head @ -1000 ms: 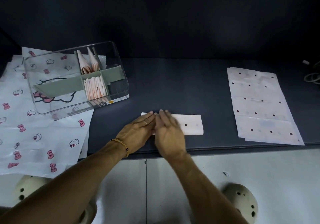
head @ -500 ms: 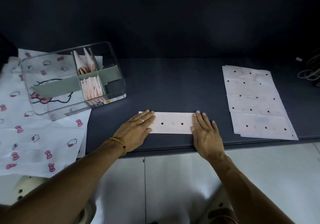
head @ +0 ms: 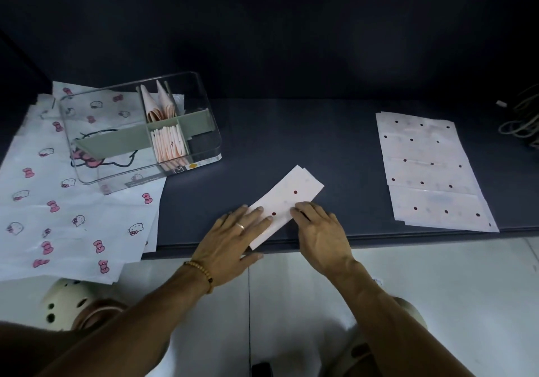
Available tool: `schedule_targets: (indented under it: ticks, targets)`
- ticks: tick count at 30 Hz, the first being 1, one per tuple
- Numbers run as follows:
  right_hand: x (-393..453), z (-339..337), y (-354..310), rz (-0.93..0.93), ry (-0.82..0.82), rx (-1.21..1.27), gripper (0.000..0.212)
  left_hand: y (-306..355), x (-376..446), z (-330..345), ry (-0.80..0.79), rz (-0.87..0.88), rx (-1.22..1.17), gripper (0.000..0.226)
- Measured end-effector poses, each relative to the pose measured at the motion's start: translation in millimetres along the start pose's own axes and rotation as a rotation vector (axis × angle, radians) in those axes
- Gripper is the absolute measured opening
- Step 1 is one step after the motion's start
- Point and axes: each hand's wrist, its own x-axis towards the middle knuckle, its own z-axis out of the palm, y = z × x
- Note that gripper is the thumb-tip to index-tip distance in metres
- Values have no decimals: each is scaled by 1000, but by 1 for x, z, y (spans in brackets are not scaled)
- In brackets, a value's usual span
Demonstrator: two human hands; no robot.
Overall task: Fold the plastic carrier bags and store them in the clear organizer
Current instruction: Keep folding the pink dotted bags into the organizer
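A pale pink bag folded into a long strip with dark red dots lies slanted on the dark tabletop, its near end at the table's front edge. My left hand lies flat on the strip's near end, fingers straight. My right hand rests its fingertips on the strip's right edge beside it. The clear organizer with grey-green dividers stands at the left and holds folded pink bags in its middle compartments.
Unfolded dotted pink bags lie stacked at the right. White cat-print bags are spread at the left, partly under the organizer. Coiled cables lie at the far right edge. Below is a light floor.
The strip has turned from lying parallel to the table edge to slanting up to the right. My right hand came back from the strip's right end toward my left hand.
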Motion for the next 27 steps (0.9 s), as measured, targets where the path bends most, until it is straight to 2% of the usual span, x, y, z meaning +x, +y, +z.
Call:
schedule_targets:
  ticks: [3,6,11,14,16,17,19,20,21,24,27]
  targets:
    - [-1,2,4,15,-29,35,49,-4,3,0,13,1,-35,57]
    - [0,3,-1,39,-14,74,50,-5,9,-4,118,0,-47,37]
    - [6,4,-21,-41,240,94,29,-4,23,-13,172,-30,-80,35]
    - [13,4,-25,15,323,222,8,-1,26,-21,133,-57,-174,40]
    - [17,3,-22,122,303,426,7,2,28,-30,64,-136,-387,45]
    - [18,1,-19,188,272,565,9,3,30,-35,51,-194,-579,43]
    - [21,-5,-8,309,194,852,13,3,37,-39,46,-300,-973,29]
    - [23,-9,-3,357,154,953,14,4,41,-39,48,-340,-1049,19]
    - [24,-11,1,400,125,1022,14,4,44,-38,50,-370,-1012,9]
    - [29,-12,3,530,132,1074,7,10,55,-31,60,-477,-770,33]
    - [37,-9,-3,610,141,947,7,16,64,-26,91,-594,-669,44]
